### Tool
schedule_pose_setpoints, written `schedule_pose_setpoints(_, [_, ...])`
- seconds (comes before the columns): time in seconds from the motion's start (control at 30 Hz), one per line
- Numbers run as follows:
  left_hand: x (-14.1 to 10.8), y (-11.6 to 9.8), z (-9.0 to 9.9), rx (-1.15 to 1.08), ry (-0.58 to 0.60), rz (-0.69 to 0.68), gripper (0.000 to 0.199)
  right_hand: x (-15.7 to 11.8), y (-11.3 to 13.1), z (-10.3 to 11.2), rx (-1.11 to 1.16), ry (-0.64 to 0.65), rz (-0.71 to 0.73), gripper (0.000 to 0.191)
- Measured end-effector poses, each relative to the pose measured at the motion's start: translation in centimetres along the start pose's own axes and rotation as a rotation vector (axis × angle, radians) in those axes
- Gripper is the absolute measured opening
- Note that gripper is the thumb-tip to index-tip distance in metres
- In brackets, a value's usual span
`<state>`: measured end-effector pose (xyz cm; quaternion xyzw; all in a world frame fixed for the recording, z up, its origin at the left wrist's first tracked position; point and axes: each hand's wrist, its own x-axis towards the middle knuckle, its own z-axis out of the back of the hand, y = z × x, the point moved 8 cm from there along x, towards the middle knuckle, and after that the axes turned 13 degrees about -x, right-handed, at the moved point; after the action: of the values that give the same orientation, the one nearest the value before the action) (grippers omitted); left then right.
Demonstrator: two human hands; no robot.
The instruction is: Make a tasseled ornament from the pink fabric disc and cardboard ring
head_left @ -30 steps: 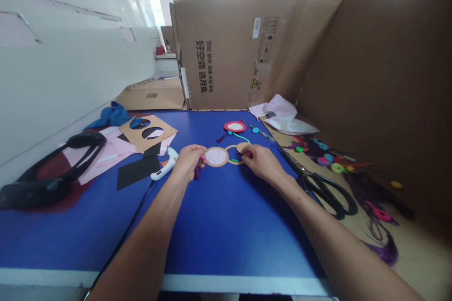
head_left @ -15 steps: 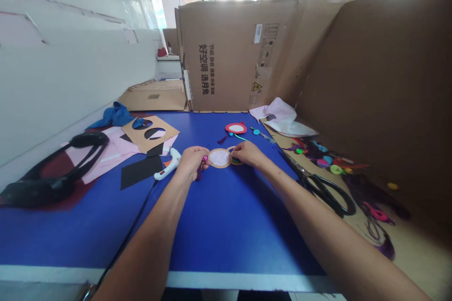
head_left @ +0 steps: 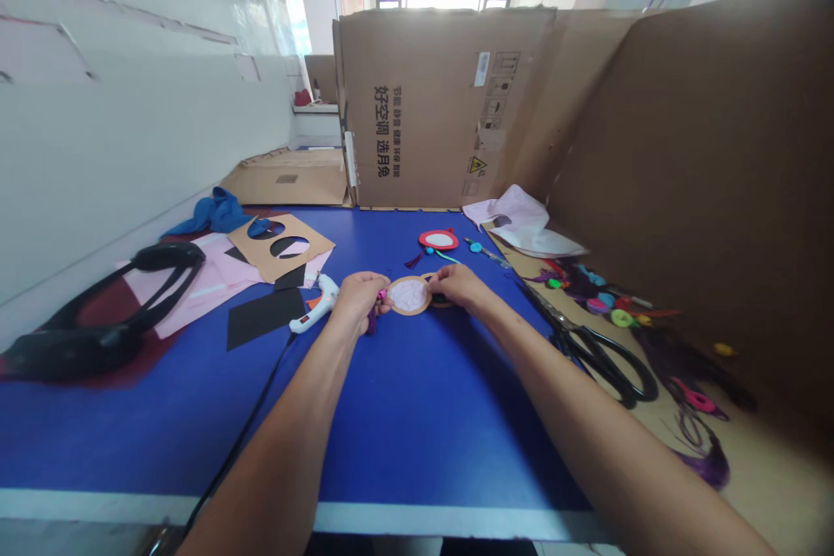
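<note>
Logged from my remote view, centre of the frame: one round cardboard ring (head_left: 409,295) with a pale, crinkled paper disc set inside it, held over the middle of a glossy blue desk (head_left: 417,426).

Left hand (head_left: 357,300): clenched, gripping the ring's left edge, with a small pink bead (head_left: 381,294) at the fingertips and a purple thread tassel (head_left: 371,321) hanging below.

Right hand (head_left: 460,287): closed on the ring's right edge, over a second curved cardboard piece (head_left: 438,302), mostly hidden, with a bit of green cord showing.

Left of the hands: a white glue gun (head_left: 316,298) with a black cable (head_left: 248,426), sheets of matte black paper (head_left: 261,317), and a brown cardboard template (head_left: 280,248) with round cut-outs, lying on pink paper (head_left: 195,287). Upper left: crumpled blue cloth (head_left: 215,213). Far left: a black looped strap (head_left: 110,313).

Ahead: a red-rimmed ring ornament (head_left: 439,239) with a tassel.

Right: black-handled steel scissors (head_left: 603,360), just off the desk's edge, beside scattered colourful beads (head_left: 605,304) and purple tassels (head_left: 700,460).

Behind everything: a corrugated cardboard panel (head_left: 443,104) printed with black characters.
</note>
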<state>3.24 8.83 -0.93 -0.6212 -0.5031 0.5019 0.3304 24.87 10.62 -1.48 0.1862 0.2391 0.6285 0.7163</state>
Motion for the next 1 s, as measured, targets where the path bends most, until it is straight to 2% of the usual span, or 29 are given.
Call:
schedule_pose_setpoints(0.17, [-0.1,-0.4,0.0,0.005,0.003,-0.003,0.006,-0.6,0.3,0.0,0.225,0.016,-0.047,0.009])
schedule_pose_setpoints(0.27, [-0.1,-0.7,0.1,0.005,-0.005,-0.005,0.006,-1.2,0.2,0.8,0.319,0.023,-0.052,0.011])
schedule_pose_setpoints(0.4, [-0.1,-1.0,-0.1,-0.015,0.011,-0.021,0.004,-2.7,-0.6,2.2,0.387,0.104,-0.029,0.018])
schedule_pose_setpoints(0.57, [-1.0,-0.7,-1.4,-0.014,0.092,0.016,0.005,-4.6,-0.9,2.2,0.466,0.26,0.15,0.03])
schedule_pose_setpoints(0.77, [-2.4,0.4,-3.4,0.063,0.194,0.099,0.009,-4.6,-2.3,1.2,0.508,0.261,0.181,0.038])
schedule_pose_setpoints(1.0, [-2.9,1.6,-4.3,0.101,0.268,0.16,0.002,-5.0,-1.6,2.0,0.572,0.251,0.277,0.038])
